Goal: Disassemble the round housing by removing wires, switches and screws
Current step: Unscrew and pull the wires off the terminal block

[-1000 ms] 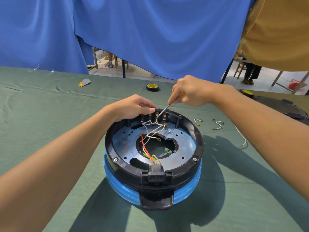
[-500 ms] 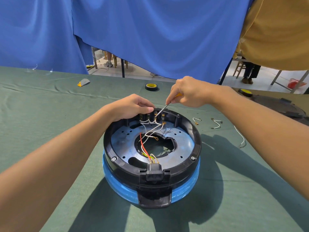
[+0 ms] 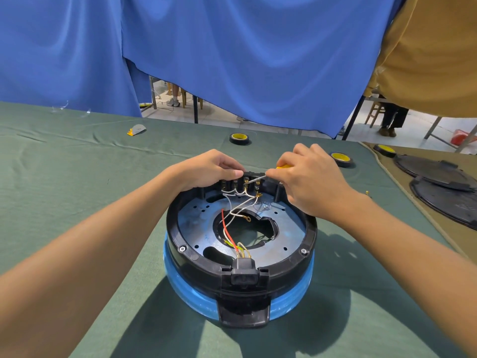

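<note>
round housing [image 3: 309, 239]: black ring, blue base | left hand [image 3: 206, 169] grips it | right hand [image 3: 309, 182] pinches screwdriver [image 3: 254, 179]

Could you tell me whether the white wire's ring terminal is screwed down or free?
Free: the ring terminal hangs over the central opening of the round housing, with no screw through it.

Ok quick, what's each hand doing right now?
Left hand: closed, gripping the far rim of the round black plastic housing.
Right hand: closed, pinching the yellow-handled metal screwdriver.
</note>
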Demonstrator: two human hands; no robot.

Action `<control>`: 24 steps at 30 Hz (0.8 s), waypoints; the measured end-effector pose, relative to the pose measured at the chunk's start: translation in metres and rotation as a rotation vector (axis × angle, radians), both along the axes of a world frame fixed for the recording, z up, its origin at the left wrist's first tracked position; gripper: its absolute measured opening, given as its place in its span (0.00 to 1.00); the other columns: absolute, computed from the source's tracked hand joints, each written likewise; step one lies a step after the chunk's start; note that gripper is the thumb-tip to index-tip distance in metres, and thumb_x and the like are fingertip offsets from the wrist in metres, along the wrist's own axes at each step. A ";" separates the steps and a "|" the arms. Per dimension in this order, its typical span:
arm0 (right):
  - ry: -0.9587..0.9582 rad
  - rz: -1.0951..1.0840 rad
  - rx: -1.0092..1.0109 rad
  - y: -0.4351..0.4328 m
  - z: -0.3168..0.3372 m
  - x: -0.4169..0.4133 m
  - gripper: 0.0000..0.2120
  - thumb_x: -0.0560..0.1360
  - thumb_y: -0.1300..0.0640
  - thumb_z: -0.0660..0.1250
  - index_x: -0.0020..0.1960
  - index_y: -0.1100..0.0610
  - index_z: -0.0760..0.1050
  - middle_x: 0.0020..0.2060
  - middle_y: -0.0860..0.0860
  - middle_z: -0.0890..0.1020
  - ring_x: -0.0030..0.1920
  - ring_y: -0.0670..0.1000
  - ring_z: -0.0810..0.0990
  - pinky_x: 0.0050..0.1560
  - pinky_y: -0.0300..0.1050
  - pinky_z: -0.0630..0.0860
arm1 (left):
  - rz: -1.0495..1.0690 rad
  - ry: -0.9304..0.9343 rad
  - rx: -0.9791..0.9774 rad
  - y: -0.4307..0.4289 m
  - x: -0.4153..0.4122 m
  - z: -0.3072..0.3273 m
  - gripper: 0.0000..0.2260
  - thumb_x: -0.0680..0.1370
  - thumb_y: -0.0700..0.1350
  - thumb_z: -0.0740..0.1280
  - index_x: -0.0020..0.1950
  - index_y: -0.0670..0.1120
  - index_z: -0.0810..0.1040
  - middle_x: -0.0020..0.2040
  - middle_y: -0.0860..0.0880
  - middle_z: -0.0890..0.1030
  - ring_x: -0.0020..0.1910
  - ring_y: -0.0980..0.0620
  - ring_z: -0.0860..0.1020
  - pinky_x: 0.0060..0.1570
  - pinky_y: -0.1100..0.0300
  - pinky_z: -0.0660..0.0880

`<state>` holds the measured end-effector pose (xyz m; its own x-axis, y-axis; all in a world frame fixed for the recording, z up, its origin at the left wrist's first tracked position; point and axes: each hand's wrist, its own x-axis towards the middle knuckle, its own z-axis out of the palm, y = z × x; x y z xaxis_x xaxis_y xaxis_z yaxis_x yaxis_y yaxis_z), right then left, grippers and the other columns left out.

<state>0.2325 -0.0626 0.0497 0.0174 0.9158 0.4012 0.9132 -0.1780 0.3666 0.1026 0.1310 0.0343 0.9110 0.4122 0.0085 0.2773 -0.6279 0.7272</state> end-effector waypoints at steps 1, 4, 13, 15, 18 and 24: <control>-0.007 -0.010 0.009 0.001 0.000 -0.001 0.13 0.75 0.59 0.63 0.55 0.51 0.82 0.49 0.52 0.81 0.48 0.56 0.73 0.43 0.47 0.56 | 0.001 0.000 -0.001 0.000 0.000 0.000 0.11 0.81 0.48 0.66 0.61 0.48 0.82 0.53 0.52 0.84 0.55 0.52 0.80 0.64 0.53 0.73; 0.007 -0.060 0.065 0.004 -0.002 -0.007 0.12 0.74 0.57 0.62 0.53 0.51 0.82 0.47 0.51 0.81 0.47 0.56 0.71 0.43 0.47 0.54 | 0.006 0.003 -0.005 -0.001 0.000 0.000 0.12 0.81 0.48 0.66 0.62 0.48 0.82 0.53 0.52 0.84 0.54 0.53 0.80 0.65 0.51 0.73; 0.107 -0.139 0.132 0.011 -0.013 -0.009 0.15 0.72 0.59 0.61 0.53 0.48 0.82 0.45 0.49 0.78 0.49 0.53 0.69 0.45 0.48 0.52 | 0.011 0.013 0.005 -0.001 0.000 0.001 0.12 0.81 0.48 0.66 0.62 0.48 0.82 0.53 0.51 0.84 0.55 0.52 0.80 0.66 0.49 0.72; 0.129 -0.127 0.145 0.011 -0.012 -0.009 0.15 0.72 0.59 0.61 0.52 0.48 0.83 0.44 0.49 0.79 0.49 0.53 0.69 0.45 0.49 0.53 | 0.012 0.013 0.002 -0.002 0.000 0.001 0.12 0.81 0.48 0.66 0.62 0.48 0.82 0.54 0.52 0.84 0.55 0.53 0.80 0.66 0.50 0.72; 0.138 -0.125 0.156 0.011 -0.013 -0.009 0.15 0.72 0.60 0.62 0.50 0.49 0.84 0.43 0.49 0.79 0.48 0.54 0.70 0.44 0.49 0.53 | 0.012 0.013 -0.005 -0.002 0.000 0.000 0.12 0.81 0.48 0.66 0.62 0.48 0.82 0.54 0.51 0.84 0.55 0.53 0.80 0.66 0.50 0.72; 0.068 -0.156 0.209 0.007 -0.014 -0.012 0.13 0.69 0.60 0.61 0.45 0.52 0.84 0.40 0.50 0.78 0.46 0.55 0.71 0.44 0.49 0.54 | 0.012 0.010 0.004 -0.001 0.000 0.000 0.11 0.80 0.49 0.66 0.61 0.50 0.81 0.54 0.53 0.83 0.56 0.53 0.79 0.66 0.51 0.72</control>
